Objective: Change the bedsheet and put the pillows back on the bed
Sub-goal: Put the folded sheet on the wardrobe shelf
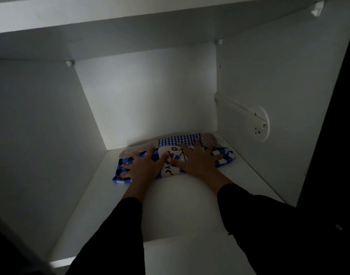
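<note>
Sheet: folded sheet [178, 140], blue check and floral print, lies on the cupboard shelf [180, 205], far in, its rear edge close against the back wall [146, 100].
Long axis: we read it as running left to right, roughly along the back wall; the short side points toward us.
Left hand [145, 166]: flat on the left half of the sheet, fingers wide and spread, the outer ones reaching its left edge. It grips nothing that we can see.
Right hand [198, 162]: flat on the right half, fingers spread wide toward the right end, palm down on the fabric.
Hands to each other: side by side, thumbs nearly meeting over the floral patch at the middle.
Nearer hand: neither; both sit on the bundle at about equal reach.
Direction of the coming move: our judgement is a straight draw toward us across the bare front of the shelf, with one hand at each end to keep the folds together.
Light: dim; the fingertips at the far edge are hard to read.
Side wall: a round white fitting [259, 124] on the right, apart from the sheet.
</note>
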